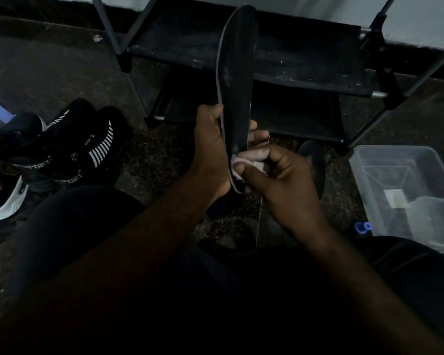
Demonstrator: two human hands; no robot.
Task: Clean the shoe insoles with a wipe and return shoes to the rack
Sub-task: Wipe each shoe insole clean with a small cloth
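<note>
A long black insole [236, 73] stands upright in the middle of the view, toe end up. My left hand [210, 152] grips its lower half from the left side. My right hand [280, 180] pinches a small crumpled white wipe [244, 163] against the heel end of the insole. A second dark insole [314, 165] lies on the floor just behind my right hand. A pair of black sport shoes [69, 149] with white stripes sits on the floor at the left.
The black shoe rack [305, 73] with metal legs stands straight ahead, its shelves bare. A clear plastic box [408, 190] sits on the floor at the right, a small blue cap [363, 226] beside it. Another shoe with a white sole [5, 201] is at the far left.
</note>
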